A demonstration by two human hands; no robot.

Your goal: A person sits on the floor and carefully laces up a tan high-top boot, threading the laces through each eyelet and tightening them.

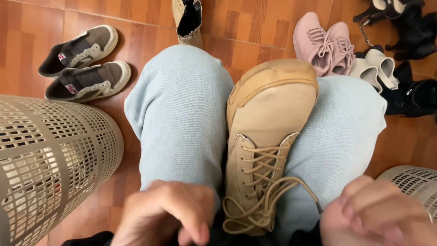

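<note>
A tan lace-up boot (266, 132) lies between my knees on my light blue jeans, toe pointing away, laces loose near me. My left hand (166, 214) is at the bottom edge just left of the boot's ankle, fingers curled in, with nothing visibly in it. My right hand (373, 214) is at the bottom right, blurred, fingers bent, close to the trailing laces but apart from them. Whether either hand touches the boot's collar is hidden by the frame edge.
A beige perforated basket (50, 164) lies at left, another basket (412, 182) at right. On the wooden floor: a pair of grey sneakers (84, 64), the matching tan boot (187, 20), pink sneakers (323, 43), white sandals (375, 68), black shoes (412, 59).
</note>
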